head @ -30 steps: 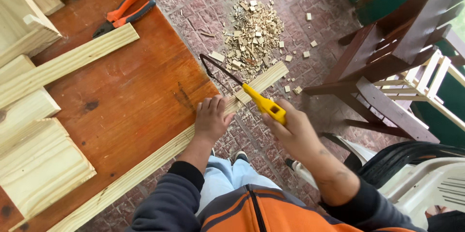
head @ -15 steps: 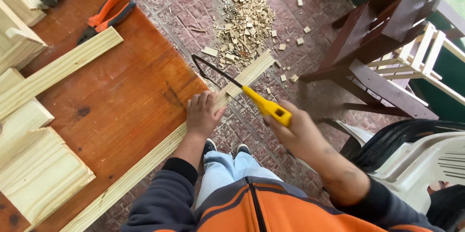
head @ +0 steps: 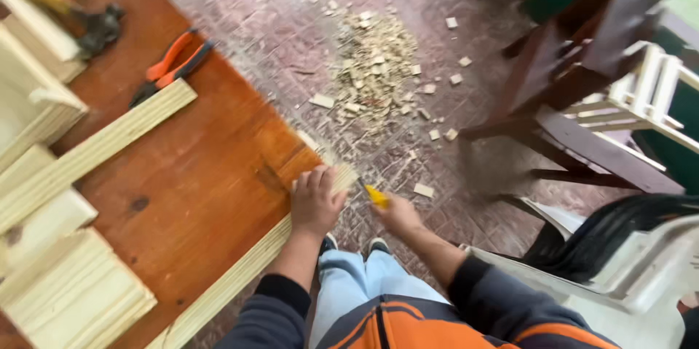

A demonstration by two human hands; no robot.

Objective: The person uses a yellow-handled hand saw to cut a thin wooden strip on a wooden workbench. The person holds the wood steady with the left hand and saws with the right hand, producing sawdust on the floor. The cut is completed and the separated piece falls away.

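Observation:
My left hand presses down on a long pale wooden plank that lies along the near edge of the reddish wooden table; the plank's end sticks out just past the table corner. My right hand is beside it, below the table edge, gripping the yellow handle of a hand saw. The saw's blade is blurred and mostly out of sight by the plank's end.
Orange-handled pliers and a hammer lie on the table's far side, with another plank and stacked wooden pieces at left. Wood offcuts litter the brick floor. A dark wooden chair and a white plastic chair stand at right.
The saw has dropped from raised above the plank to low at its end; my right hand moved down and left. The plank's overhang looks shorter. My left hand stayed on the plank.

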